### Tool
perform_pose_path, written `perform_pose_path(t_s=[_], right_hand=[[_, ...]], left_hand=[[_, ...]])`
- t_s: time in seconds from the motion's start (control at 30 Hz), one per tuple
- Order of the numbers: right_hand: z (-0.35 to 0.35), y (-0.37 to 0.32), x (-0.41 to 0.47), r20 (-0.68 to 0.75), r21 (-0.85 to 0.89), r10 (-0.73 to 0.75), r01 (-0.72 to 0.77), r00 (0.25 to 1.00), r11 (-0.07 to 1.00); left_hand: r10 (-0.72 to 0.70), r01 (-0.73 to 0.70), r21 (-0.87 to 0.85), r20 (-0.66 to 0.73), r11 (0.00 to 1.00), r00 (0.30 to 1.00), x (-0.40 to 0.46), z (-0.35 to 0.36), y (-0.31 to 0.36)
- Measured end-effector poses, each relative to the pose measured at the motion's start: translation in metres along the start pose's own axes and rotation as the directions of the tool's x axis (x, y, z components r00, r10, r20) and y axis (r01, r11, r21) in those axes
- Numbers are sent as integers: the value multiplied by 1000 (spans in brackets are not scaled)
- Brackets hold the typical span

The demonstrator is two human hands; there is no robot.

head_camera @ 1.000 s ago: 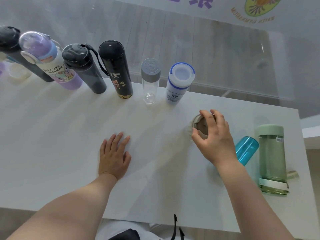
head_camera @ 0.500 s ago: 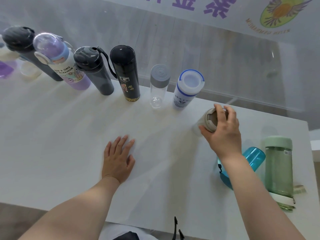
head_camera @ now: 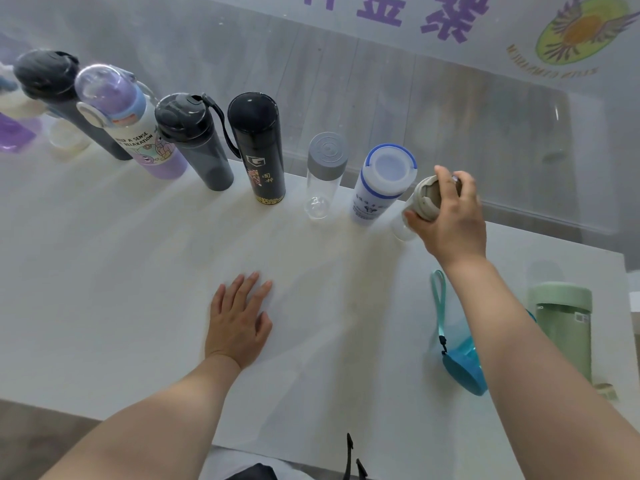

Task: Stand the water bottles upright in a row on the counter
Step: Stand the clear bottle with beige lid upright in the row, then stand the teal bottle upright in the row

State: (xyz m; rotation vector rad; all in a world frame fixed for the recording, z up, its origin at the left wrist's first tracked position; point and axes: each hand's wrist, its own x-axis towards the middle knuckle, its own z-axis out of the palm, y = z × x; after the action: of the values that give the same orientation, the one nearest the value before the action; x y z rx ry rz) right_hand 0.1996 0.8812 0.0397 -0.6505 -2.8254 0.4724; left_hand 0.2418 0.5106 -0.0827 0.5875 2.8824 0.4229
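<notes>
Several bottles stand upright in a row along the far edge of the white counter (head_camera: 138, 271): a dark one (head_camera: 52, 84), a purple-lidded one (head_camera: 131, 129), a smoky grey one (head_camera: 194, 140), a black flask (head_camera: 258, 147), a clear grey-capped one (head_camera: 323, 174) and a white blue-rimmed one (head_camera: 381, 181). My right hand (head_camera: 450, 216) grips the beige lid of a clear bottle (head_camera: 424, 199), held upright just right of the white one. My left hand (head_camera: 239, 320) lies flat on the counter, fingers apart. A teal bottle (head_camera: 464, 365) and a green bottle (head_camera: 564, 327) lie on their sides at the right.
A glass panel runs right behind the row, with wooden floor beyond it. Purple and pale containers (head_camera: 20, 133) sit at the far left. The counter's right edge lies just past the green bottle. A teal strap (head_camera: 440, 306) trails from the teal bottle.
My right hand has carried the beige-lidded bottle away from me, up to the row beside the white bottle. The left hand has stayed flat in place.
</notes>
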Motion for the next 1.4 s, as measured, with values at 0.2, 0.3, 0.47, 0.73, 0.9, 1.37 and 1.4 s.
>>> perform_pose_path(t_s=[0.2,0.3,0.47,0.73,0.9,1.37,1.4], right_hand=[[0,1,0,-4,-15,-9,9,1000,1000],[0,0,-1,-3,-14,-21,21,1000,1000],[-7,1,0,40,-23,-28,29,999,999],[-27,16,-31,-63,62,-104,108,993,992],[-29,53,-77,-50,56,-96,99,994,994],[-36,155,-197,341,-205,29,45,940,978],[-36,156,-199,357,-223,23,61,934,973]], left_hand=[[5,-5,-2,-6,1000,1000,0,0,0],[0,0,5,5,1000,1000,0,0,1],[0,0,10,13,1000,1000,-1,-1,2],[2,-2,4,8,1000,1000,-3,-1,3],[-3,3,-1,-11,1000,1000,-3,-1,4],[58,-58,-15,5,998,998,-2,17,67],[61,-61,-3,11,998,998,-3,18,68]])
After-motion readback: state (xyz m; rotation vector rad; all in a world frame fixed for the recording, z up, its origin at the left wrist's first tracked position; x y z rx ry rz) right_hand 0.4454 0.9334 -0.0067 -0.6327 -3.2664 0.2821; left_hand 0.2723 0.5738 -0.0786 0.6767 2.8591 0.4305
